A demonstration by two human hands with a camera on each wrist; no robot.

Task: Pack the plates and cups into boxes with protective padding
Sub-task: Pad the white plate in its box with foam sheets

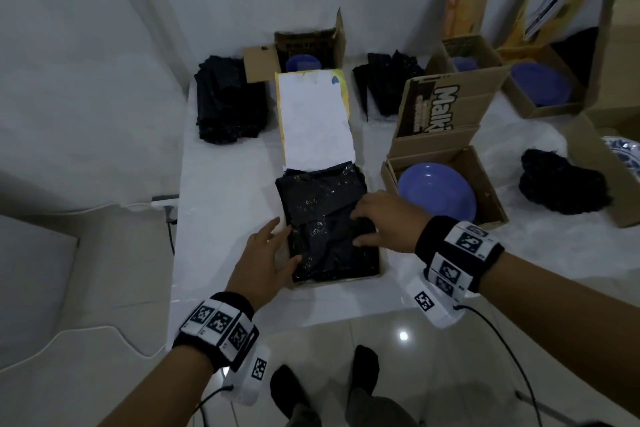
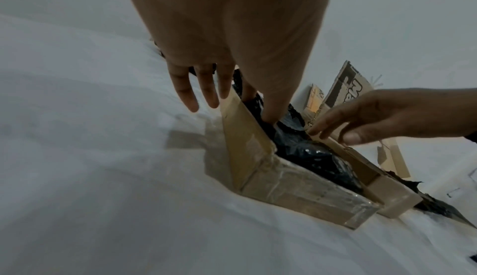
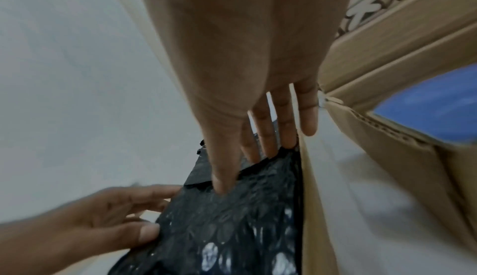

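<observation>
On the white bench [image 1: 221, 184], both hands, left hand [image 1: 266, 260] and right hand [image 1: 388, 222], pressed black bubble wrap [image 1: 325, 218] into the nearest box [image 2: 271, 189] with fingers straight and spread, while purple plates [image 1: 436, 198] in neighbouring boxes lay unpadded, so much packing seemingly remained.

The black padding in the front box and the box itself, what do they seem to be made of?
The black padding looks like glossy plastic bubble wrap: round bubbles and shiny glints show in the right wrist view. The open brown box looks like matt corrugated cardboard, with clear tape shining on its front wall.
</observation>
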